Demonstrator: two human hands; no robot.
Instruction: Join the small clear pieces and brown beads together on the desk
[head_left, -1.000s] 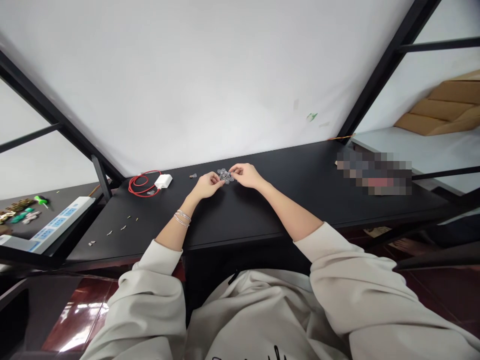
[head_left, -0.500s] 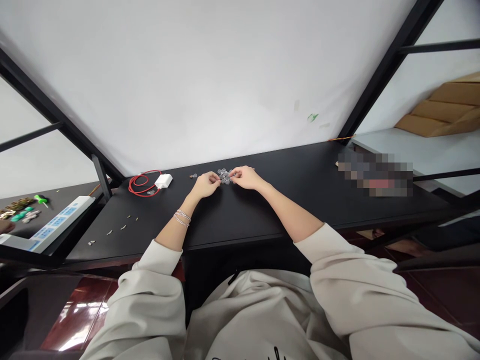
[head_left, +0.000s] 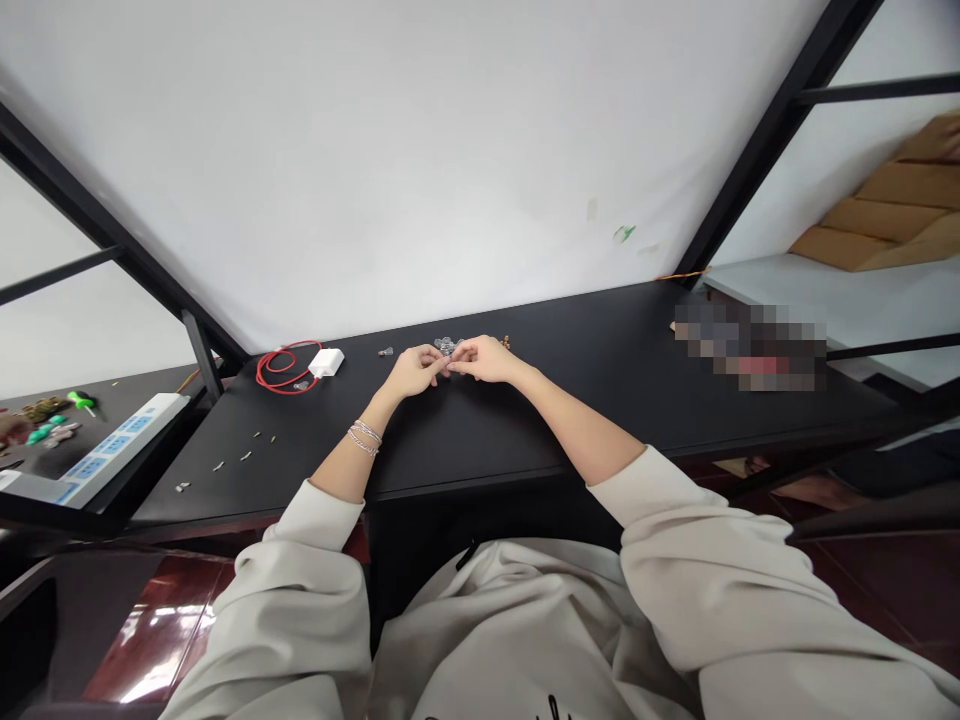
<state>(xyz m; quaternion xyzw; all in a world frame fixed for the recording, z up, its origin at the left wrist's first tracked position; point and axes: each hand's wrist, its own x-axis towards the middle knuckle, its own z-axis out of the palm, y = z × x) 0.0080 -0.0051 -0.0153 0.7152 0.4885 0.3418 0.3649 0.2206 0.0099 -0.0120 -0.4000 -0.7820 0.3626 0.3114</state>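
Note:
My left hand (head_left: 415,370) and my right hand (head_left: 484,359) meet over the middle of the black table. Both have thumb and fingers pinched together, fingertips almost touching. Whatever sits between them is too small and too covered to name. Just behind the fingers lies a little heap of clear, glassy pieces (head_left: 444,344), partly hidden by my hands. Small brown bits (head_left: 507,343) show past my right hand. Off to the left of my left hand lies one clear piece with a brownish end (head_left: 386,351).
A white charger (head_left: 327,362) with a coiled red cable (head_left: 260,374) lies left on the black table (head_left: 480,440). Several tiny pale bits (head_left: 218,466) are scattered nearer me. A white power strip (head_left: 124,448) stands at far left. A blurred-out patch (head_left: 750,345) covers the right side.
My right hand has shifted slightly left, bringing its fingertips to those of my left hand. More of the brown bits behind it now show, and less of the clear heap.

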